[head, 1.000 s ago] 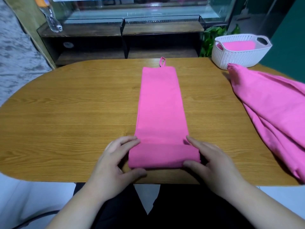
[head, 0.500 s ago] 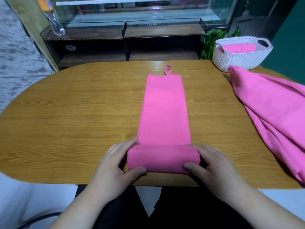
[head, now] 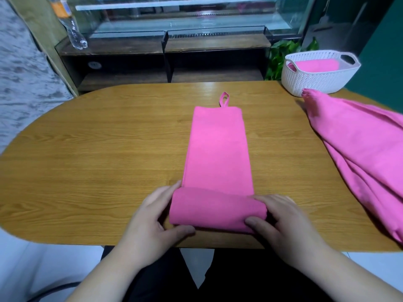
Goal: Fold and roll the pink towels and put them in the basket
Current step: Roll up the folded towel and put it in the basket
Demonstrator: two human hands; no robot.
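A pink towel [head: 218, 147] folded into a long strip lies down the middle of the wooden table [head: 98, 162], its hanging loop at the far end. Its near end is wound into a roll [head: 216, 211]. My left hand [head: 152, 223] grips the roll's left end, thumb under the near side. My right hand [head: 283, 223] grips the right end the same way. A white woven basket [head: 318, 80] stands at the far right and holds a rolled pink towel [head: 316, 65]. More loose pink towels [head: 362, 153] are heaped on the right.
Behind the table stands a dark low shelf [head: 165, 53] with glass tanks above it. A plastic bottle [head: 72, 29] leans at the back left. Green leaves [head: 281, 57] show beside the basket. The table's near edge runs just below the roll.
The roll has grown thicker and moved away from me along the strip, and both hands went forward with it. The flat part of the towel is shorter.
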